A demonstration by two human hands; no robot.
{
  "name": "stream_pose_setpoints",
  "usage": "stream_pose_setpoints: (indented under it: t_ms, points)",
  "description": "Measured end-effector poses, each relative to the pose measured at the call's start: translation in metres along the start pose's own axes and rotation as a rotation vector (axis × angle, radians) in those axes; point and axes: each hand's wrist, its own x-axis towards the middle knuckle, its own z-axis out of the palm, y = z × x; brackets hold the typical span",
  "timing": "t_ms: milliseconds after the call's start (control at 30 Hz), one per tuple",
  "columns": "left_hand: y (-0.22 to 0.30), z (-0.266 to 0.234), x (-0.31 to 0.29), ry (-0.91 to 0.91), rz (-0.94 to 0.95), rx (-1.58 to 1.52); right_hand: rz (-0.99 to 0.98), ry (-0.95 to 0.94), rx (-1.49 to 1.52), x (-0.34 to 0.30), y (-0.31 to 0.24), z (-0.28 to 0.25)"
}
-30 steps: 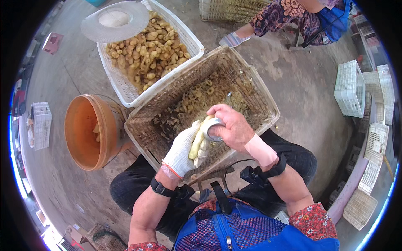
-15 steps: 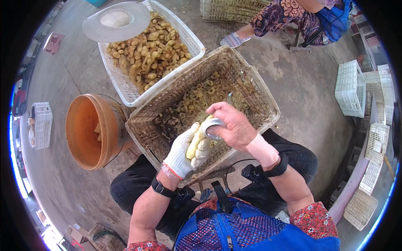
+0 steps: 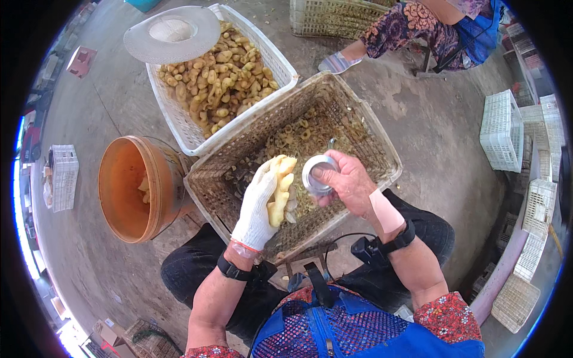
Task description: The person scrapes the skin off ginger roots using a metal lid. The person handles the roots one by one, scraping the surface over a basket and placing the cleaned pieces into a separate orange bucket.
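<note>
The left hand (image 3: 259,197), in a white knit glove (image 3: 250,222), has its fingers closed around a lumpy, pale yellow ginger root (image 3: 280,194), above a dirty white plastic crate (image 3: 375,134) with brown bits (image 3: 304,134) inside. The bare right hand (image 3: 353,184) has its fingers clamped on a round silver ring (image 3: 308,179), blurry but probably metal, just beside the root.

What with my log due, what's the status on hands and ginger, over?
Left hand: gloved, gripping ginger. Right hand: bare, holding metal ring, apart from ginger. Crate below both hands; nothing seen blocking between them.
</note>
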Motion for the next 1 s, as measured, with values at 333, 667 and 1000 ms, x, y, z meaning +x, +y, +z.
stream_pose_setpoints:
  t_ms: [333, 667, 1000]
  points:
    - [-0.008, -0.013, 0.001, -0.027, 0.379, 0.192, 0.257, -0.110, 0.313, -0.001, 0.021, 0.026]
    - [-0.010, 0.011, -0.007, 0.008, 0.597, 0.383, 0.301, -0.224, 0.571, -0.007, 0.036, 0.020]
    - [0.017, -0.002, 0.013, 0.143, 0.595, 0.272, 0.301, -0.015, 0.208, -0.012, 0.054, 0.002]
